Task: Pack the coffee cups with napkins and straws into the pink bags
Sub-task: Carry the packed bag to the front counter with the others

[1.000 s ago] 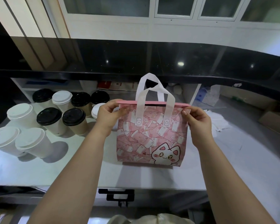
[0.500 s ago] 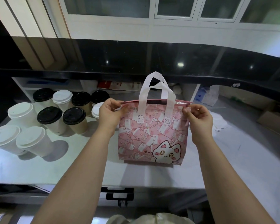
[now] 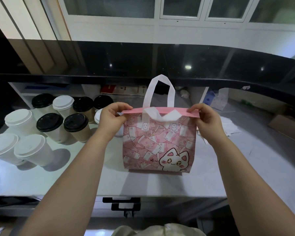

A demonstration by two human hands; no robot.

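Observation:
A pink bag [image 3: 157, 143] with a cartoon cat and white handles stands upright on the white counter [image 3: 75, 178]. My left hand [image 3: 111, 119] pinches the left end of its top rim, my right hand [image 3: 205, 120] pinches the right end. The near white handle is folded down over the rim; the far handle stands up. Several lidded coffee cups [image 3: 50, 123], some with black lids and some with white, cluster on the counter to the left of the bag. White napkins [image 3: 230, 126] lie behind my right hand. No straws show.
A raised black ledge [image 3: 143, 63] runs across the back above open shelves. A cardboard box [image 3: 287, 128] sits at the far right. A clear plastic container [image 3: 218, 99] stands at the back right. The counter's front edge lies near my body.
The bag's top rim has been pulled taut and its near handle has flopped down over the rim. Both hands kept their grip at the rim's ends.

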